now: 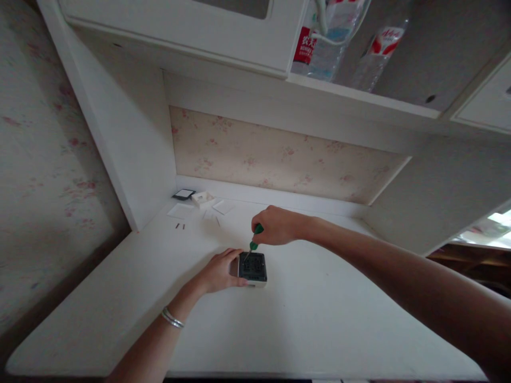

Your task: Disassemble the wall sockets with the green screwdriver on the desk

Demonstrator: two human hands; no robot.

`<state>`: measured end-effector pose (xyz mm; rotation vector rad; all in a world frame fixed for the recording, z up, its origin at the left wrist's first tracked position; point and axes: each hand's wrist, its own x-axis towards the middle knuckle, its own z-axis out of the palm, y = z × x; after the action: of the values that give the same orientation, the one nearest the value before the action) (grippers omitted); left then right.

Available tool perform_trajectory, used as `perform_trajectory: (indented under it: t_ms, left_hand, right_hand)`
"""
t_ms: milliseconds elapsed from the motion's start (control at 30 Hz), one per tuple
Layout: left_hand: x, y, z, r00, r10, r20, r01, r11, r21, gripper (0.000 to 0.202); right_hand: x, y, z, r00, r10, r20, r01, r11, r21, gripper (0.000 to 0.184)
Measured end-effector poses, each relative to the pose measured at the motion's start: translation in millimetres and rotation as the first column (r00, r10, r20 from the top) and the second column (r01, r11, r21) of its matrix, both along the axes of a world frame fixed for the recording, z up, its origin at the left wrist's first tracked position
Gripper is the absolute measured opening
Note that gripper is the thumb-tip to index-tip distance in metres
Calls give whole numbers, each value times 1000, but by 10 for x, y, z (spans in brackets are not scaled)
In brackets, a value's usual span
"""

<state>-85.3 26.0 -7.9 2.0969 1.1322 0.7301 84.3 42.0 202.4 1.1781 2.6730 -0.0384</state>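
Observation:
A black square wall socket (255, 267) sits in a white box on the white desk. My left hand (221, 272) grips its left side, with the thumb on the near edge and the fingers at the far corner. In my closed right hand (273, 225) is a screwdriver (255, 238) with a green handle. Its thin shaft slants down to the left, and the tip meets the upper left part of the socket's face. Whether a screw lies under the tip is too small to tell.
At the desk's back left lie a black-framed plate (184, 194), a white box (203, 199), thin white frames (222, 206) and two small screws (180, 226). Plastic bottles (379, 53) stand on the shelf overhead. A side panel (131, 133) borders the desk's left.

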Motion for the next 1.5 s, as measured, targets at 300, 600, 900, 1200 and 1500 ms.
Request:
perform_trajectory:
  t_ms: [300,600,900,1200,1500]
  left_hand:
    - [3,-2,-5,1000,18,1,-18,1000,-4,78]
    - [-4,-4,-13,1000,14,-4,-14,1000,-1,79]
    - [-5,14,-46,1000,13,3,-14,1000,13,79]
    - [11,-2,-9,1000,22,14,-22,999,24,72]
    - [2,14,-18,1000,31,-1,-31,999,35,76]
  right_hand:
    - [-14,-9,1,1000,4,13,-4,1000,-7,32]
    - [-25,-13,6,1000,10,10,-10,1000,-9,31]
    - [-105,-54,-15,993,-103,64,101,994,36,60]
    - [-282,-80,70,982,34,187,-37,999,12,38]
    - [-179,53,26,979,191,68,-187,980,-63,41]
